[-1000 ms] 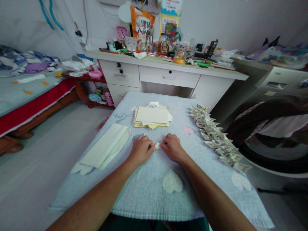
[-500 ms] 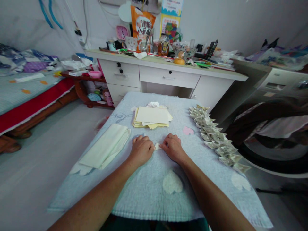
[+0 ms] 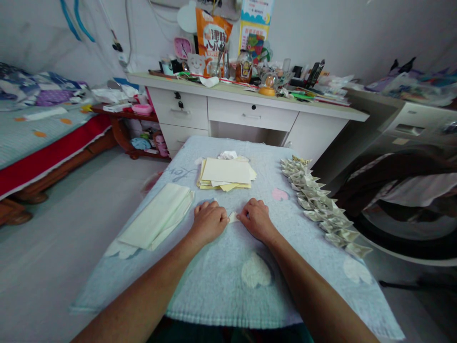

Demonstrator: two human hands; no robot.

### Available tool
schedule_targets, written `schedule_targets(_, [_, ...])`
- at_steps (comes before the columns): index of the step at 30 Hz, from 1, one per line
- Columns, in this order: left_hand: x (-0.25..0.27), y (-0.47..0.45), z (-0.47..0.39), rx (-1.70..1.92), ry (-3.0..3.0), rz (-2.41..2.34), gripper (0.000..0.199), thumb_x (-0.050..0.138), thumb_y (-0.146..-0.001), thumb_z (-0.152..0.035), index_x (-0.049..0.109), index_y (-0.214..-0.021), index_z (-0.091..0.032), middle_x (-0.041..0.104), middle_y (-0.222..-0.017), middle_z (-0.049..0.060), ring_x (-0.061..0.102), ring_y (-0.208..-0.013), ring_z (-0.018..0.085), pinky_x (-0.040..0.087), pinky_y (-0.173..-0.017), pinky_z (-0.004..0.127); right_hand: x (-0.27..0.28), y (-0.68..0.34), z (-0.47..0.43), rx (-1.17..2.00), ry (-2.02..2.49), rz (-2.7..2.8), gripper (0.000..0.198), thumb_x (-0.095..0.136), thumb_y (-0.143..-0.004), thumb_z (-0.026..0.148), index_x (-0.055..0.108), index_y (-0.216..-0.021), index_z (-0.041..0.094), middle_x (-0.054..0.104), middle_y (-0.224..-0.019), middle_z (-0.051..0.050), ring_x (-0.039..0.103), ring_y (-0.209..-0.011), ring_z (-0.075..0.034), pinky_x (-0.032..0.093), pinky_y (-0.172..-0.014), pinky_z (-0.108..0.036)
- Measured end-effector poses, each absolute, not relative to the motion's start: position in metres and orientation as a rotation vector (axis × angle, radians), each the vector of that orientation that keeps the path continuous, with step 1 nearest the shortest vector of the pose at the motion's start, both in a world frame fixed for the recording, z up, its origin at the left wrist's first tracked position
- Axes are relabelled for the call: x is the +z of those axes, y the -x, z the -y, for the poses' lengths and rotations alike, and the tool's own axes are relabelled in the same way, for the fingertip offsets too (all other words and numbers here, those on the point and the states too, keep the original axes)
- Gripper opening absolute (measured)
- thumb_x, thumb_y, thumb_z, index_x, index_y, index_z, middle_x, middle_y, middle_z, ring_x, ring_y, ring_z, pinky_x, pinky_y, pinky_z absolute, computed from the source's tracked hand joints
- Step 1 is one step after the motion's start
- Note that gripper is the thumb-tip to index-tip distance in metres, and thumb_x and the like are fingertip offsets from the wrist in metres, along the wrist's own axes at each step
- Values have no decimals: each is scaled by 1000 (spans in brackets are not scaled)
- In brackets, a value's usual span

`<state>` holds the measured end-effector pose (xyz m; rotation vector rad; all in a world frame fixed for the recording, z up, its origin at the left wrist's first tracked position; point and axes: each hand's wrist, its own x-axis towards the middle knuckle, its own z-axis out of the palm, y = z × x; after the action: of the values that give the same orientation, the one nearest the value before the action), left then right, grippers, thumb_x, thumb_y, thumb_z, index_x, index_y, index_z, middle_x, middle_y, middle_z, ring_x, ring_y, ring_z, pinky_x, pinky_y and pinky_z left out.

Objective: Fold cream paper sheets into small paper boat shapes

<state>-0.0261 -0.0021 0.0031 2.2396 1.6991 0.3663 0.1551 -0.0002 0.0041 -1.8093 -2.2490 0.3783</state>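
Between my two hands a small folded piece of paper (image 3: 233,217) lies on the cloth-covered table (image 3: 221,286). My left hand (image 3: 210,220), its fingers curled, presses on the paper's left end. On its right end my right hand (image 3: 255,217) is closed in the same way, thumb and fingers together. Most of the paper's ends are hidden under the fingers. Just beyond my hands sits a stack of cream and yellow paper sheets (image 3: 227,171). To the left lies a larger pile of folded pale paper (image 3: 157,216).
Rows of folded paper boats (image 3: 321,205) line the table's right side. A crumpled white paper (image 3: 227,155) lies behind the stack. Beyond the table stands a cluttered white desk (image 3: 250,114); a washing machine (image 3: 410,181) is at right, a bed (image 3: 43,133) at left.
My left hand has shifted very slightly to the left on the paper. My right hand stays almost in place, and the other things have not moved.
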Motion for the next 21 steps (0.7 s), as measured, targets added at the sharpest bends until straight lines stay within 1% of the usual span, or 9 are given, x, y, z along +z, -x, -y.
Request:
schedule_targets(2, [2,31,-3,403,-2169,-1681,12,59,-78,-32,66,-72,-23,62,-89,2,51,-92,24,33,-80,37,4,-155,0,380,1810,2247,22,61,-86,37,66,-75,18,57,-93,-6,45,-92,-20,28,-76,-31])
schedule_targets(3, [2,33,-6,452,-2142,-1664,9,58,-77,-28,67,-77,-24,62,-89,2,51,-92,23,34,-80,37,3,-155,0,379,1805,2246,22,61,-86,37,66,-75,18,57,-93,-6,45,-92,-20,28,-76,-31])
schedule_targets(6, [3,34,-13,655,-2125,-1479,20,55,-80,-22,69,-93,-23,61,-90,2,52,-92,20,37,-85,34,1,-155,-1,384,1801,2233,21,62,-86,36,66,-75,18,57,-93,-6,46,-92,-20,28,-76,-31])
schedule_targets(8, [2,32,-15,700,-2154,-1339,20,55,-81,-22,71,-93,-24,62,-93,3,52,-96,20,37,-89,33,1,-155,-1,388,1811,2230,21,62,-86,36,66,-76,18,57,-93,-6,46,-93,-20,29,-77,-31])
schedule_targets(10, [0,29,-15,654,-2197,-1301,18,57,-81,-24,73,-89,-25,62,-90,3,51,-94,21,36,-88,34,1,-154,-1,383,1830,2231,22,62,-86,37,66,-76,18,57,-93,-6,45,-94,-21,29,-77,-31])
schedule_targets(15, [-7,27,-14,580,-2273,-1309,20,60,-82,-27,73,-96,-31,63,-91,2,51,-94,21,35,-86,35,1,-156,-2,416,1823,2229,21,61,-86,37,66,-77,19,57,-94,-6,45,-94,-21,29,-77,-31])
schedule_targets(21, [-7,28,-15,553,-2276,-1323,20,60,-83,-28,73,-97,-32,63,-91,2,50,-95,21,34,-86,35,0,-163,-1,429,1820,2209,15,61,-85,33,65,-81,19,55,-99,-6,44,-96,-21,28,-78,-32])
